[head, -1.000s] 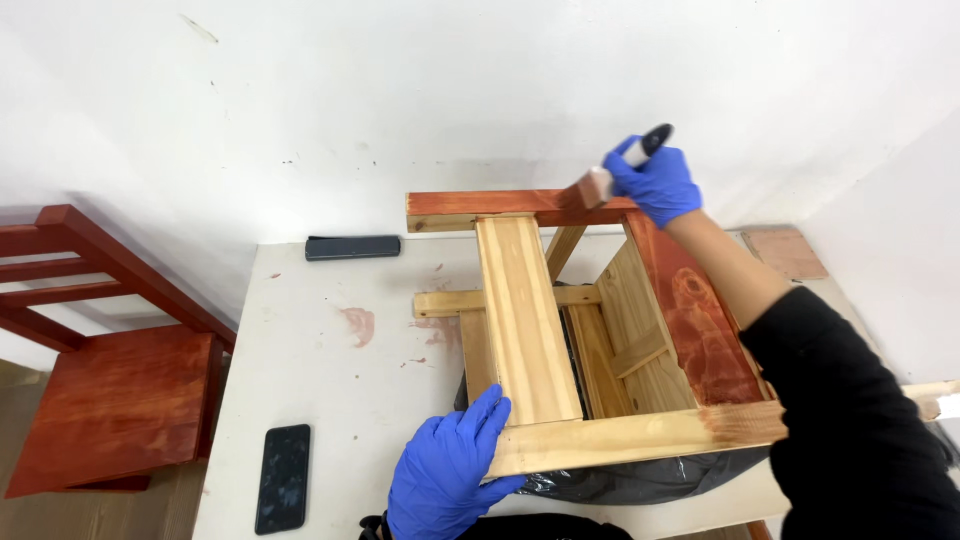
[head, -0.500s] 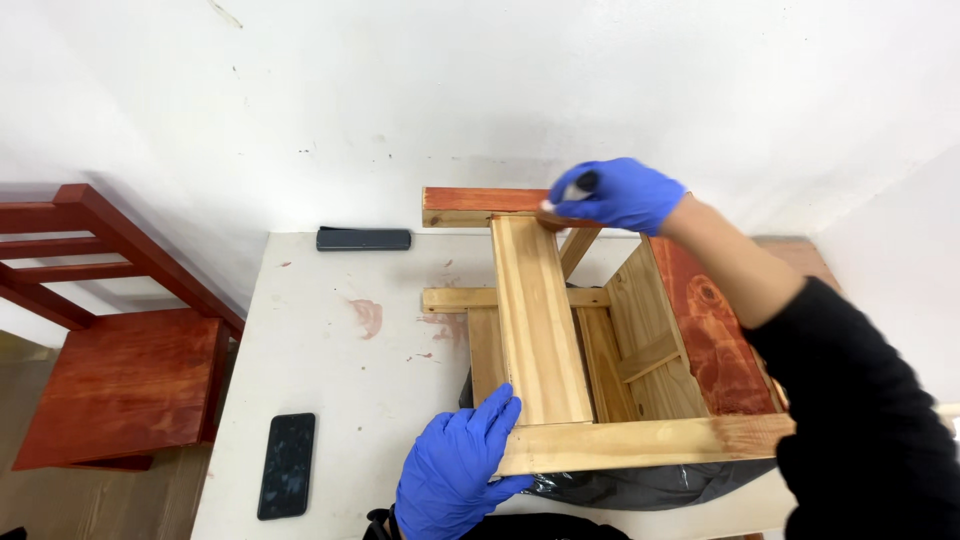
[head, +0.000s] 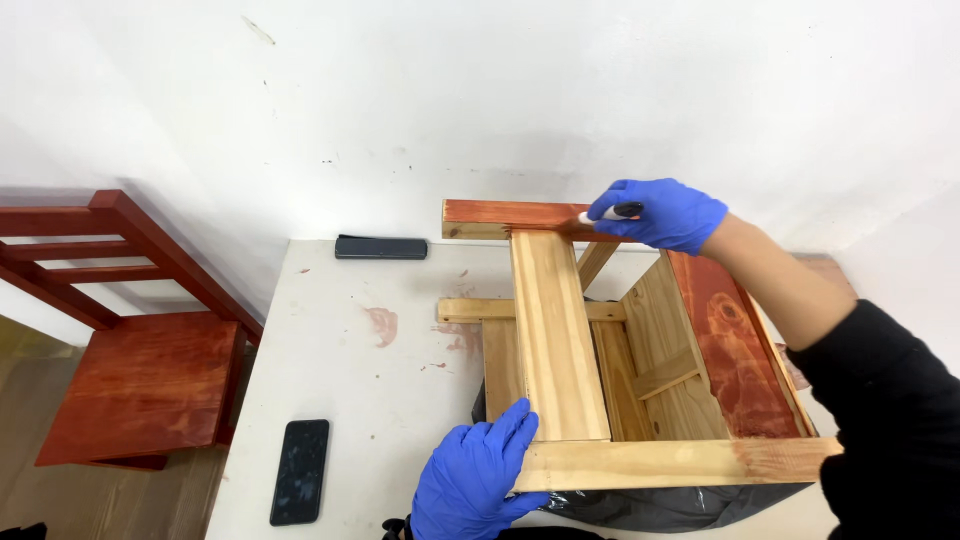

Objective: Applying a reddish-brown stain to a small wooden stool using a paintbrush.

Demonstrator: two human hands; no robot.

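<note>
A bare pine chair frame (head: 556, 340) lies on its side on a white table (head: 350, 370), partly stained red-brown on its far rail (head: 500, 216) and right panel (head: 730, 350). My right hand (head: 665, 213), in a blue glove, grips a small brush with a dark handle (head: 615, 211), its tip against the far stained rail. Wearing the same kind of glove, my left hand (head: 478, 480) rests flat on the near end of the frame, pressing on the front rail and the wide slat.
A black phone (head: 300, 470) lies at the table's front left. A dark oblong case (head: 381, 247) sits at the back edge by the white wall. A finished red-stained chair (head: 130, 360) stands left of the table. Black plastic sheet (head: 650, 505) shows under the frame.
My right hand with the brush has slid left along the far rail, and the handle has dropped from upright to lying flat. My left hand has stayed on the near end.
</note>
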